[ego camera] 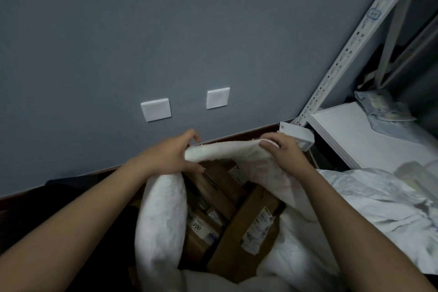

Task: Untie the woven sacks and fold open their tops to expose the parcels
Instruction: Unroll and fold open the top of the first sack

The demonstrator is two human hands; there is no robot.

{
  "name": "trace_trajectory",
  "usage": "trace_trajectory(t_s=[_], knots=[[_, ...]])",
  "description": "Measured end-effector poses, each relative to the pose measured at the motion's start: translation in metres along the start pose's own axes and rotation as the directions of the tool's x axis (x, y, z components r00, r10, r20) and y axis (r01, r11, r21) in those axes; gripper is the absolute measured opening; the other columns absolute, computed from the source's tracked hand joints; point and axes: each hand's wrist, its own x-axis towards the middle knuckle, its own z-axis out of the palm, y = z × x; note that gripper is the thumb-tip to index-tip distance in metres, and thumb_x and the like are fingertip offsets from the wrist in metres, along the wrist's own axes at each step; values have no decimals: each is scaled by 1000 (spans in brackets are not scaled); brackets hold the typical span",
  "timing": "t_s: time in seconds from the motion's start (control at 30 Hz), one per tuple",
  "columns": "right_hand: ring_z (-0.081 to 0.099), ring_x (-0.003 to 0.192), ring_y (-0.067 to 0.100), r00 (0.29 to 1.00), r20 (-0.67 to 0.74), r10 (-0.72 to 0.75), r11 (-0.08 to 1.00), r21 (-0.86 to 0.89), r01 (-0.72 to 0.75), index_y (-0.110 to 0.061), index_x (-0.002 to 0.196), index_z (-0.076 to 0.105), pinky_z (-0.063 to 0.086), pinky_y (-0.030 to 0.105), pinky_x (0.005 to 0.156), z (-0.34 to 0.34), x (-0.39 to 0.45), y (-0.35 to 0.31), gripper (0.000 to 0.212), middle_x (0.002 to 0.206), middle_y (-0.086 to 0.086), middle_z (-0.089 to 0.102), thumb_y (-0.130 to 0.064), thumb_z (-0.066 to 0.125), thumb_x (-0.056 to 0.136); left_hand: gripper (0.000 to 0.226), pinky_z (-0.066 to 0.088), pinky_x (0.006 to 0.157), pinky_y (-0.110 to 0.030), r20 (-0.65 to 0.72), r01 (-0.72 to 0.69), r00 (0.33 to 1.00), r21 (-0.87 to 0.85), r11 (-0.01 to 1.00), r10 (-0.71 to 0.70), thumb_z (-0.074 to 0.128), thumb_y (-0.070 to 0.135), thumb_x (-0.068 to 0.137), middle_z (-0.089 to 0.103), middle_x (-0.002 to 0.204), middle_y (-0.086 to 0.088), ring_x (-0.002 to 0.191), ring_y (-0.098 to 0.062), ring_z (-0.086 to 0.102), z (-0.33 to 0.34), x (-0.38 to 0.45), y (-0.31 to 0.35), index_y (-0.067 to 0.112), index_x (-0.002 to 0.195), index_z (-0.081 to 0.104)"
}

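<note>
Low in the middle of the frame, the white woven sack (pixel 163 216) stands open, brown parcels (pixel 246 227) showing inside. Both hands pinch its far rim: the left hand (pixel 173 154) at the rim's left end, the right hand (pixel 282 149) at its right end, the cloth stretched between them.

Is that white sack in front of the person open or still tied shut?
Open. Both the left hand and right hand hold the white sack by its far rim, and brown parcels show inside its mouth.
</note>
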Motion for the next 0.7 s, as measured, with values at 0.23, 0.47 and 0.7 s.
trace_trajectory(t_s=[0.23,0.47,0.7], knots=[[59,73,4,924,246,291,949,50,-312,-9,97,69,42,9,55,1,0,-15,20,83,-3,64,-21,54,97,41,44,68,-28,-222,-64,975,-220,973,14,62,59,76,64,73,3,69,-7,57,0,-8,-12,18,73,70],[59,85,10,843,366,395,903,16,-430,-14,98,68,43,19,65,12,6,-6,14,89,-1,64,-20,56,95,28,47,75,-26,190,284,956,-412,866,-223,58,33,93,70,83,-1,77,-12,60,13,4,-41,9,89,70],[65,86,22,742,392,543,763,138,-631,-8,94,70,51,31,77,27,16,2,17,93,12,70,-23,64,90,53,40,103,-38,57,-66,996,63,996,62,44,49,95,48,140,-2,125,-21,48,63,20,33,21,140,42]])
